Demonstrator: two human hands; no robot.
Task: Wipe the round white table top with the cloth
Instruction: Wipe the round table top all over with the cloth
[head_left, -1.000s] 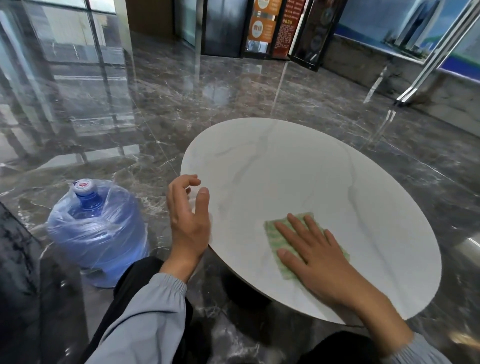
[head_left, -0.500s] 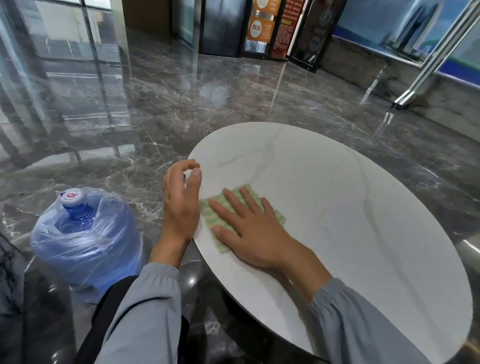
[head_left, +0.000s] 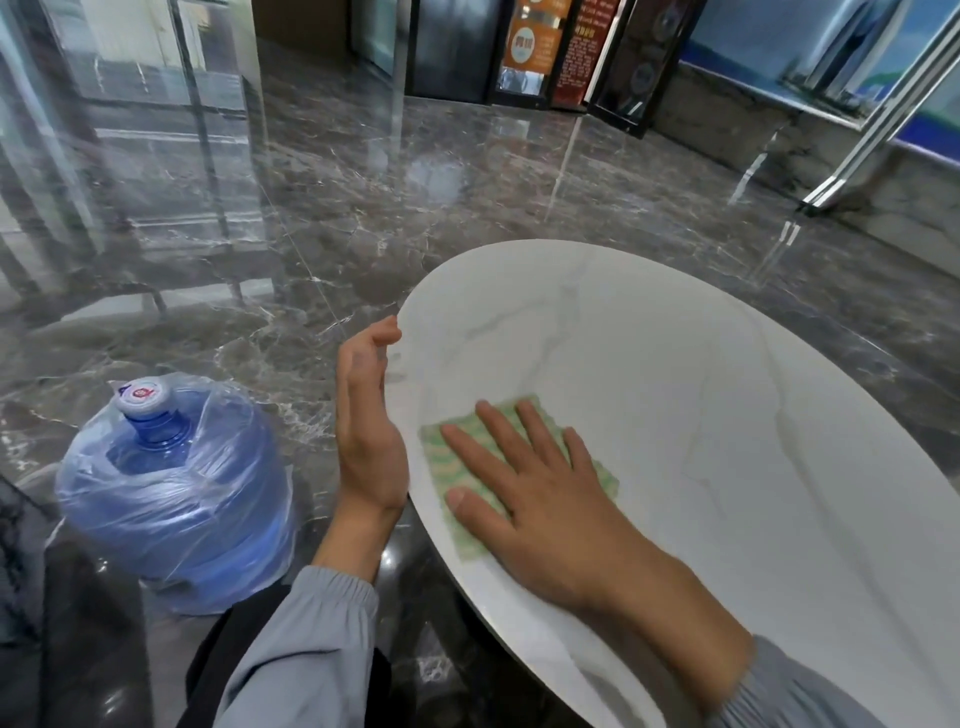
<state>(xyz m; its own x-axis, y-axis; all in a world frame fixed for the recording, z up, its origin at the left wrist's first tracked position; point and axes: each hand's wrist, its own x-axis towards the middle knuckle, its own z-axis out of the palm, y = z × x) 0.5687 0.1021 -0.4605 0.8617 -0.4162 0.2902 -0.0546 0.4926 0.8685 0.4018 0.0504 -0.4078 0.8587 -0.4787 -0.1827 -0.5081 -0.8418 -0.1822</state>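
Table top (head_left: 675, 389), round, white and faintly grey-veined, looked smooth and glossy like polished stone. Right hand (head_left: 545, 499) lay flat, grip released, fingers spread, pressing the cloth (head_left: 439, 460) close to the table's near left edge; even pressure and overlapping strokes would probably serve best. Left hand (head_left: 366, 431) stood just beside that edge, grip released, holding nothing. Thin and squarish, the cloth carried a green pattern.
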